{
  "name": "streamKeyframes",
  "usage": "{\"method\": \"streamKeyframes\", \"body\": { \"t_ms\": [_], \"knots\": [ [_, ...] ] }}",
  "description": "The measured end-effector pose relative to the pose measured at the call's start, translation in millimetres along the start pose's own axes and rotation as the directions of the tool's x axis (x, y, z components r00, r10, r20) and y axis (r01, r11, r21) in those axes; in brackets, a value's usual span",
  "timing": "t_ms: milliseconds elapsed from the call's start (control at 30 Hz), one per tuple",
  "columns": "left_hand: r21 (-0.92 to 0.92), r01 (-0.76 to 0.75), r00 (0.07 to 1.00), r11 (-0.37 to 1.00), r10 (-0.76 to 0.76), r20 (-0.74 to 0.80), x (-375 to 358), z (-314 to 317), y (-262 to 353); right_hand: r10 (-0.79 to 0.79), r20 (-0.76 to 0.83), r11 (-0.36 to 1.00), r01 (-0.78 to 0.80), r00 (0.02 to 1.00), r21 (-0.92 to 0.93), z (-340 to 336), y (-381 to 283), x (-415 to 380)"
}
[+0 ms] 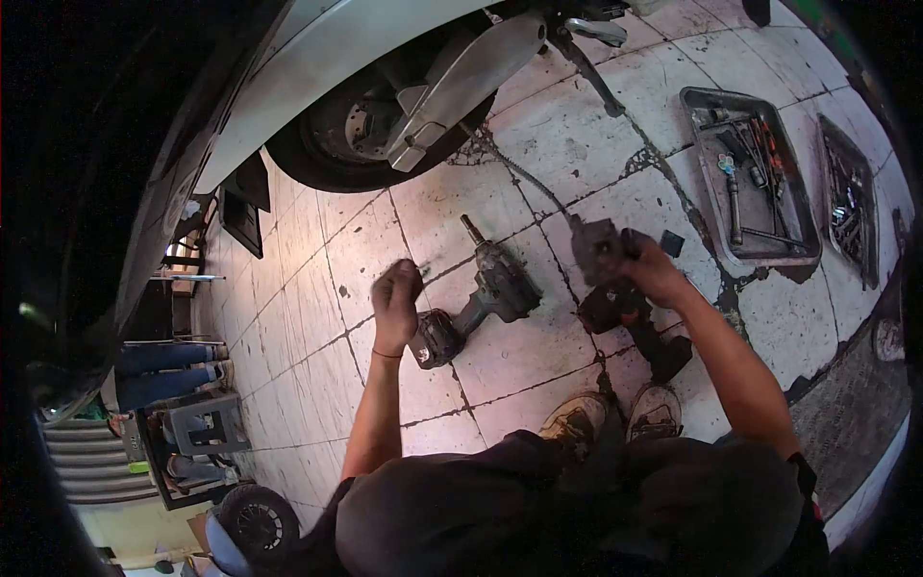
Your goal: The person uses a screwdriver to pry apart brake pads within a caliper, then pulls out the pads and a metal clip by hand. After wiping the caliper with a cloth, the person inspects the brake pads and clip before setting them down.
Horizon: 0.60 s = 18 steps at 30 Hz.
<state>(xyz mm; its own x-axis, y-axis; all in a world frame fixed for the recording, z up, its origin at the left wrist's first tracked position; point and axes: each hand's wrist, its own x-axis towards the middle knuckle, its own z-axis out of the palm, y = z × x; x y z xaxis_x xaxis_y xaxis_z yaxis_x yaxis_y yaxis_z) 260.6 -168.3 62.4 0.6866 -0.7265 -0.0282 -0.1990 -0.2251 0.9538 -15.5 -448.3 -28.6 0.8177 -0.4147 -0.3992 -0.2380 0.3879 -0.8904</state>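
Note:
My right hand (656, 276) is closed on a dark, blocky brake caliper (596, 248), at the end of a hose (529, 178) running up to the wheel (332, 144). My left hand (395, 300) is raised over the tiles with its fingers curled in. Whether anything is inside them I cannot make out. Between the hands, a cordless impact wrench (502, 284) with a long socket lies on the floor, its battery end near my left wrist. Below my right hand lies a second cordless power tool (615, 308), partly covered by the hand.
On the right stand a tray (707, 178) of wrenches and sockets and a narrower tool tray (835, 207). A car body (279, 77) overhangs the upper left. My shoes (575, 423) are close below the power tools. At left are a person's legs (168, 361) and a stool (207, 423).

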Motion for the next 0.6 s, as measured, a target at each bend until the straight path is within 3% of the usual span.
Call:
{"method": "streamKeyframes", "body": {
  "t_ms": [33, 67, 133, 200, 267, 300, 333, 400, 433, 467, 533, 567, 600],
  "knots": [
    [0.242, -0.221, 0.975, 0.945, 0.209, 0.077, -5.7, 1.8, -36.8, -0.003, 0.003, 1.000, 0.003, 1.000, -0.007, -2.9, -9.5, 0.6],
    [0.447, -0.432, 0.902, 0.783, 0.383, 0.202, -17.1, 11.6, -60.8, -0.006, 0.020, 0.995, 0.008, 1.000, -0.100, -4.7, -18.8, 2.0],
    [0.457, -0.558, 0.818, 0.693, 0.369, 0.440, -49.4, 57.7, -62.0, -0.014, 0.028, 0.983, 0.018, 1.000, -0.180, 2.7, -22.6, 4.5],
    [0.385, -0.357, 0.763, 0.851, 0.028, 0.646, -67.2, 99.8, -53.5, -0.004, 0.091, 0.955, 0.031, 0.996, -0.295, 22.5, -15.1, 1.6],
    [0.441, -0.146, 0.789, 0.885, -0.165, 0.592, -81.5, 122.3, -80.6, 0.017, 0.078, 0.980, -0.001, 0.997, -0.201, 39.6, -6.9, -4.5],
    [0.363, -0.249, 0.818, 0.898, -0.005, 0.575, -87.4, 127.5, -108.8, 0.006, 0.059, 0.987, 0.004, 0.998, -0.158, 43.5, 7.0, -0.5],
    [0.353, -0.239, 0.815, 0.904, -0.011, 0.579, -91.5, 127.8, -105.7, 0.000, 0.035, 0.993, 0.004, 0.999, -0.114, 47.9, 12.5, -3.5],
    [0.526, -0.434, 0.806, 0.731, 0.053, 0.590, -87.0, 122.9, -100.8, 0.008, 0.025, 0.996, -0.006, 1.000, -0.088, 53.1, 8.8, -10.1],
    [0.570, -0.370, 0.866, 0.734, 0.051, 0.497, -81.7, 123.4, -94.8, 0.059, 0.036, 0.996, -0.057, 0.998, -0.064, 56.9, -3.4, -18.7],
    [0.561, -0.240, 0.861, 0.792, -0.093, 0.500, -71.8, 117.5, -88.5, 0.108, 0.051, 0.994, -0.106, 0.993, -0.038, 61.1, -12.9, -25.3],
    [0.364, 0.163, 0.829, 0.917, -0.328, 0.454, -45.4, 110.7, -51.5, 0.105, 0.050, 0.994, -0.103, 0.993, -0.032, 66.5, -17.7, -30.2],
    [0.364, 0.162, 0.828, 0.917, -0.327, 0.455, -33.9, 113.1, -53.9, 0.063, 0.079, 0.998, -0.064, 0.995, 0.005, 68.5, -17.5, -31.8],
    [-0.003, 0.343, 0.848, 0.939, -0.309, 0.431, -23.4, 115.8, -59.6, 0.020, 0.107, 0.999, -0.025, 0.994, 0.043, 70.9, -17.4, -32.7]
  ]
}}
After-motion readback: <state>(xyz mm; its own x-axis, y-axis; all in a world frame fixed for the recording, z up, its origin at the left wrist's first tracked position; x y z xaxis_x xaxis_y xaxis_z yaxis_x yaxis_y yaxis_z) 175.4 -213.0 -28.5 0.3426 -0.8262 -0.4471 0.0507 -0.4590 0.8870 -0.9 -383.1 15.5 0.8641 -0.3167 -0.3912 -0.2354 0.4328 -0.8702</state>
